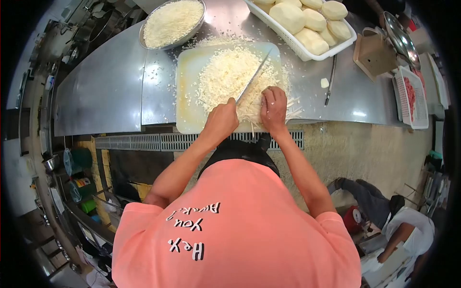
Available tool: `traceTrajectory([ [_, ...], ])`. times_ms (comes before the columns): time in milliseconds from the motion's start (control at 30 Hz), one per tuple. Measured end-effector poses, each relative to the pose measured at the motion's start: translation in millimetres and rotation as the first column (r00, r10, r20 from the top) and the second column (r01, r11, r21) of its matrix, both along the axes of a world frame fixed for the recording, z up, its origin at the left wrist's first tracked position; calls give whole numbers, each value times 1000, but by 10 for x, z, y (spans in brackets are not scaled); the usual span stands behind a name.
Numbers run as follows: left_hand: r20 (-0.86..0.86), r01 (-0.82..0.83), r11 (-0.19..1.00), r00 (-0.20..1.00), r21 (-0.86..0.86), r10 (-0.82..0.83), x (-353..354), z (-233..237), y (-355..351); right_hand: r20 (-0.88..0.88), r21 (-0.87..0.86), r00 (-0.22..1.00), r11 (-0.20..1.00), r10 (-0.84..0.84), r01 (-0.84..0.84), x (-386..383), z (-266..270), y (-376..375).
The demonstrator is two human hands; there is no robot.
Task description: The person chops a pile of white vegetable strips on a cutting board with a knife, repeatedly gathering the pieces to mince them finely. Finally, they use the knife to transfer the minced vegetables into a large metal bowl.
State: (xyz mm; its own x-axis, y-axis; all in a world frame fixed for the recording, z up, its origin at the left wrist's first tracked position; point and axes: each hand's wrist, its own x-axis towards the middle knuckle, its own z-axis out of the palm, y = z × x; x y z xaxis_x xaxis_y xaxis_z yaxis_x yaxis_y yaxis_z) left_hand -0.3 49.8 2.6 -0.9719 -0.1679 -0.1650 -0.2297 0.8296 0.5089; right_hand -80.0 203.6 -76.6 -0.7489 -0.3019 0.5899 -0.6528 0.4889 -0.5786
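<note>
Salmon-pink T-shirt (254,230), short sleeves (137,218), black-and-white lettering (198,251) on the front, black garment (240,156) at the waist

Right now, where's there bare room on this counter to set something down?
Widest: the steel counter left of the cutting board, nearer you than the metal bowl. Smaller: between the dark rod and the far-right white basket, on your side of the brown box. The cutting board is crowded with chopped white pieces, the knife and your left hand and right hand.

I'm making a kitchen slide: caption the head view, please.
Knife in the left hand, right hand at a pale chopped pile on a cutting board.
</note>
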Motion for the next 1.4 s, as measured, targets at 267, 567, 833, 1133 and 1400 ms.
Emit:
traceTrajectory([
  [267,67,-48,996,997,77,42,217,246,89,-13,195,999,980,36,-33,98,-230,-44],
  [567,109,-64,990,993,122,51,280,180,208,6,237,999,971,43,-43,95,-266,-38],
  [833,107,-102,979,991,174,84,129,39,295,-6,232,999,972,46,-43,124,-273,-16],
  [1133,70,-97,979,994,180,86,84,-171,313,10,235,998,970,56,-57,97,-290,-9],
  [1400,11,-104,978,995,182,103,133,-310,374,19,237,999,970,45,-48,96,-252,-7],
])
